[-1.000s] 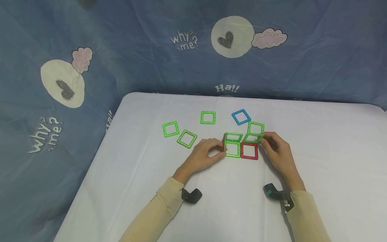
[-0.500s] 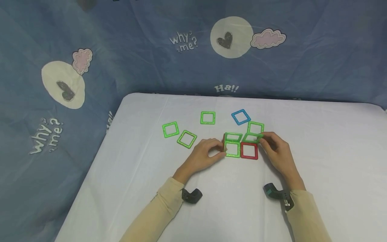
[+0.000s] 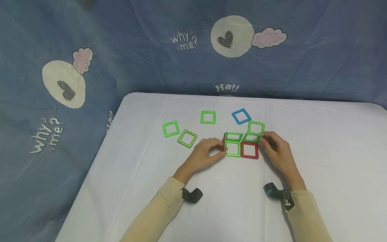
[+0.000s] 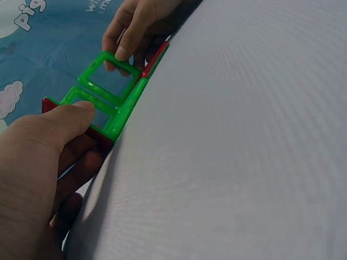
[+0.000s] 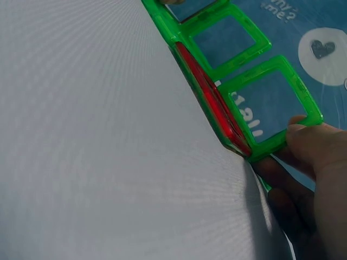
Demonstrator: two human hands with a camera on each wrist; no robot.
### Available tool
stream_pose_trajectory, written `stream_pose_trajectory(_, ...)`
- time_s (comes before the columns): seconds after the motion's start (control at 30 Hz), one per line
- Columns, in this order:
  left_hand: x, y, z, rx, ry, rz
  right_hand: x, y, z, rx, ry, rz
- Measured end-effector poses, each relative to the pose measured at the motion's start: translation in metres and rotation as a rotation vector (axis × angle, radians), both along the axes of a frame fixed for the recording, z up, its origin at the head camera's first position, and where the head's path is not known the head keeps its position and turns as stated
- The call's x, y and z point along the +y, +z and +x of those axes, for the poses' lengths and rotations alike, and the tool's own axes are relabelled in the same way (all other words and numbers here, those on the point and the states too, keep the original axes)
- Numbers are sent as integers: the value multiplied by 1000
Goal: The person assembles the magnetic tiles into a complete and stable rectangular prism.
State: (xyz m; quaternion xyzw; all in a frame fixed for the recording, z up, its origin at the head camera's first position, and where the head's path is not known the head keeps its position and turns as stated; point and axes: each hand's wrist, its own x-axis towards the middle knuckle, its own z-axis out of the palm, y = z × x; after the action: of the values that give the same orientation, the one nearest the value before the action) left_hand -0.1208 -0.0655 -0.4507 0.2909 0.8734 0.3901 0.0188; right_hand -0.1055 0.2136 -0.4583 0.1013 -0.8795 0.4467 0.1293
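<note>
Magnetic square tiles, each an open frame, are joined together in the head view. A green tile (image 3: 233,155) and a red tile (image 3: 250,157) lie flat side by side. Behind them stand two green tiles, one at the left (image 5: 238,64) and one at the right (image 5: 298,89). A second red tile (image 4: 49,104) stands along the left side. My left hand (image 3: 205,154) pinches this standing red tile, its thumb near the front corner. With thumb and fingers, my right hand (image 3: 278,151) pinches the outer edge of the right standing green tile. Its lower fingers are partly hidden.
A loose green tile (image 3: 256,122) lies just behind the right standing tile, with a blue tile (image 3: 247,113) beyond it. Further left, several green tiles (image 3: 208,112) lie scattered on the white-covered table (image 3: 145,201). A blue printed cloth (image 3: 136,50) hangs behind.
</note>
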Motion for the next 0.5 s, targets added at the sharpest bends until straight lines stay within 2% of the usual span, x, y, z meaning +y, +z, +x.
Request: stream_pose_trajectory(0.5, 0, -1, 0, -13, 6, -4, 0, -1, 0, -10, 1, 3)
